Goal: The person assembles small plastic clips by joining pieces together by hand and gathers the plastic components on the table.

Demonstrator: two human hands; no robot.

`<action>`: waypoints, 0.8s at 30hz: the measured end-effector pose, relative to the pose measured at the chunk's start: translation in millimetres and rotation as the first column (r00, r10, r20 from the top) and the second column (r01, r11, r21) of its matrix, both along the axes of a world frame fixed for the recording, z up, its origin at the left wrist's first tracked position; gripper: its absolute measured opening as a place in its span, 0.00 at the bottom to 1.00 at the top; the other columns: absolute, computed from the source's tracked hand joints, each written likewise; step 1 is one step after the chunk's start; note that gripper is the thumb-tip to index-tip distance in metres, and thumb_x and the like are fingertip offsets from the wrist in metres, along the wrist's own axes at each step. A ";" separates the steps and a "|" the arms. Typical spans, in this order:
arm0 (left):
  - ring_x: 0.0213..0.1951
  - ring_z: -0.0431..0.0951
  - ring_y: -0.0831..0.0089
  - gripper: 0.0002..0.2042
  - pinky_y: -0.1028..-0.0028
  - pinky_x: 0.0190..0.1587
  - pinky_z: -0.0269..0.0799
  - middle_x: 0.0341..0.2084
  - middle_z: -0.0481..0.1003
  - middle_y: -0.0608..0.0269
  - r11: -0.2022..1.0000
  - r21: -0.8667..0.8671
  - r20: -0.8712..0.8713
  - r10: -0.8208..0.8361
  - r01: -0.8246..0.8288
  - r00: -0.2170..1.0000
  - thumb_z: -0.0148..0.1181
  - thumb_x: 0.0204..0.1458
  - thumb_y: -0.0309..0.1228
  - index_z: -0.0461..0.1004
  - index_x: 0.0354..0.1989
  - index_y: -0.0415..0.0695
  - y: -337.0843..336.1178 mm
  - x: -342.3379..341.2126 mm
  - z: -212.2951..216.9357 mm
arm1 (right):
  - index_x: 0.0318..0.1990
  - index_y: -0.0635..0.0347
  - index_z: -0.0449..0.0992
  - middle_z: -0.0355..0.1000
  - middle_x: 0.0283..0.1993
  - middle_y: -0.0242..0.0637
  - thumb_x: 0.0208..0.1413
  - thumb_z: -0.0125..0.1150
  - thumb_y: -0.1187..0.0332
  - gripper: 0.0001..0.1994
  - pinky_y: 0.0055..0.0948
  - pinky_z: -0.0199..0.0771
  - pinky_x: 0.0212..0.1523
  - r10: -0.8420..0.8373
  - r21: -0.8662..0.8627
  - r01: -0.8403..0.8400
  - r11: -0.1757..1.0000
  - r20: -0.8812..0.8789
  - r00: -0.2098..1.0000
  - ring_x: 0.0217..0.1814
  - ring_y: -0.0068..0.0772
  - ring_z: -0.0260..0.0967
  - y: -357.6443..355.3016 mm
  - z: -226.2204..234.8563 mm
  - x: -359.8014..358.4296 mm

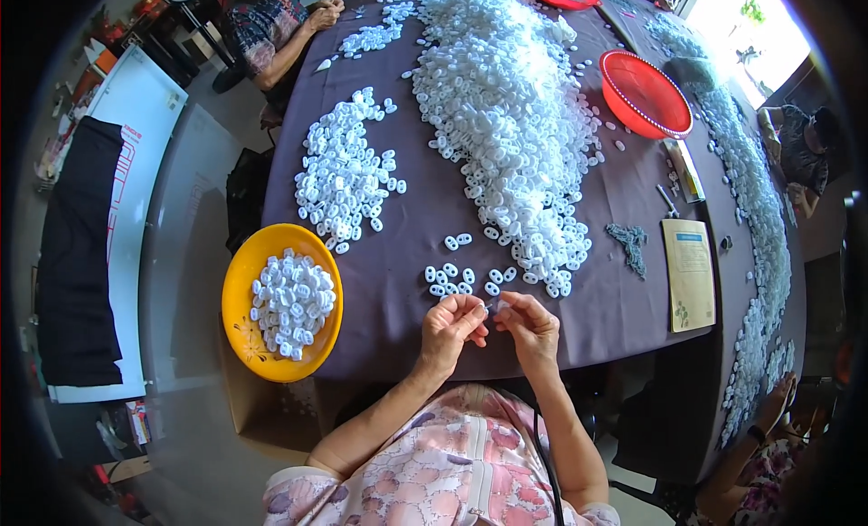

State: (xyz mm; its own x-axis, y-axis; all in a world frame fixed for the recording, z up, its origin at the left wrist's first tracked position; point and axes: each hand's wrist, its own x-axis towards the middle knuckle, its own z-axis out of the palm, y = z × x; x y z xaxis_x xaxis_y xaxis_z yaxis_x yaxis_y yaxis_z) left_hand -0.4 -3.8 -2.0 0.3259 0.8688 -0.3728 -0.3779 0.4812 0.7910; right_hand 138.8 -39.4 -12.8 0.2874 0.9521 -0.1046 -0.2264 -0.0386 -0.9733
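My left hand (452, 325) and my right hand (529, 325) meet at the near edge of the table covered in a dark purple cloth (407, 246). Both pinch one small white plastic piece (495, 305) between the fingertips. Just beyond my hands lies a short row of several white oval pieces (463, 278). A big heap of the same white pieces (506, 119) runs up the middle of the table. To my left a yellow bowl (242, 282) holds more of them.
A smaller white pile (344, 173) lies left of centre. Two red bowls (646, 94) stand at the far right. A tan booklet (690, 273) and a grey tangle (631, 246) lie right. Other people sit at the far left (271, 28), right (805, 146) and lower right (768, 435).
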 end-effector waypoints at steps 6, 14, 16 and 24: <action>0.23 0.74 0.79 0.06 0.80 0.22 0.73 0.25 0.74 0.63 0.997 0.081 -0.078 0.025 -0.018 0.997 0.57 0.53 0.27 0.71 0.35 0.38 -4.4 1.4 -6.9 | 0.44 0.66 0.75 0.73 0.35 0.32 0.54 0.58 0.78 0.10 0.20 0.76 0.32 -0.030 -0.064 0.021 0.998 -0.147 0.989 0.32 0.20 0.72 0.3 9.7 -0.4; 0.21 0.74 0.80 0.06 0.81 0.21 0.72 0.24 0.74 0.64 0.994 0.109 -0.142 0.017 -0.001 0.990 0.57 0.53 0.27 0.72 0.34 0.38 -7.8 2.2 -5.2 | 0.42 0.66 0.75 0.74 0.31 0.32 0.55 0.57 0.76 0.08 0.20 0.77 0.31 -0.024 -0.098 0.010 0.995 -0.137 0.990 0.30 0.20 0.73 -0.6 11.2 1.4; 0.21 0.74 0.80 0.06 0.81 0.21 0.72 0.24 0.74 0.64 0.994 0.105 -0.144 0.026 -0.010 0.989 0.58 0.53 0.27 0.72 0.33 0.38 -8.2 1.7 -5.0 | 0.41 0.66 0.76 0.74 0.30 0.32 0.55 0.58 0.76 0.07 0.19 0.77 0.31 -0.014 -0.108 -0.001 0.994 -0.139 0.990 0.30 0.20 0.73 0.1 11.9 0.1; 0.22 0.74 0.80 0.06 0.81 0.22 0.72 0.23 0.74 0.65 0.993 0.116 -0.140 0.027 -0.011 0.990 0.58 0.53 0.28 0.72 0.33 0.38 -8.0 1.6 -5.8 | 0.41 0.66 0.76 0.75 0.30 0.32 0.55 0.58 0.76 0.07 0.18 0.76 0.31 -0.018 -0.122 0.003 0.993 -0.120 0.993 0.29 0.19 0.73 0.8 12.1 -2.6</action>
